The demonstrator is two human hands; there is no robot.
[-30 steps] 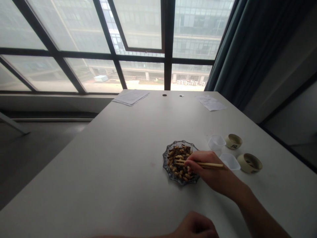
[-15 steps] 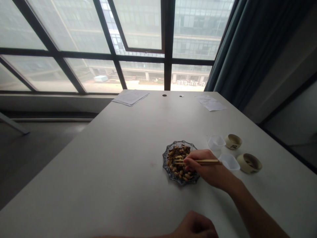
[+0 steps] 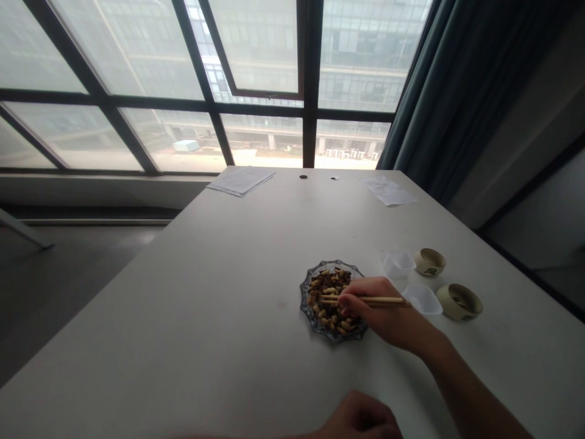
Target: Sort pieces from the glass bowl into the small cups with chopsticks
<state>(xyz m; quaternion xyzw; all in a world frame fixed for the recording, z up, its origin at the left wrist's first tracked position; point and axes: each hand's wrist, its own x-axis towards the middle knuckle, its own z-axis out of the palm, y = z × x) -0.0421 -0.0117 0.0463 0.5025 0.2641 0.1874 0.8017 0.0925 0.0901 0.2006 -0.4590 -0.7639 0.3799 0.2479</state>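
Note:
My right hand (image 3: pixel 372 305) is closed around a pair of wooden chopsticks (image 3: pixel 386 301). Their tips point left and touch, or hover just over, the peanuts and dark seeds (image 3: pixel 326 311) in a scalloped glass dish (image 3: pixel 305 311). Whether a piece is pinched between the tips is too small to tell. The hand covers the right part of the dish. Near the bottom edge, my left hand (image 3: pixel 361 417) rests on the table in a loose fist, apart from the dish, with no object visible in it; its lower part is cut off by the frame.
Right of the dish stand two translucent plastic cups (image 3: pixel 398 264) and two beige ceramic bowls (image 3: pixel 459 302), one with something dark inside. Papers (image 3: pixel 242 181) lie at the far left of the white table (image 3: pixel 205 292), and another sheet (image 3: pixel 390 190) at the far right. Windows are beyond.
Almost nothing differs. The chopstick tips have shifted very slightly within the dish; my left hand stays in place.

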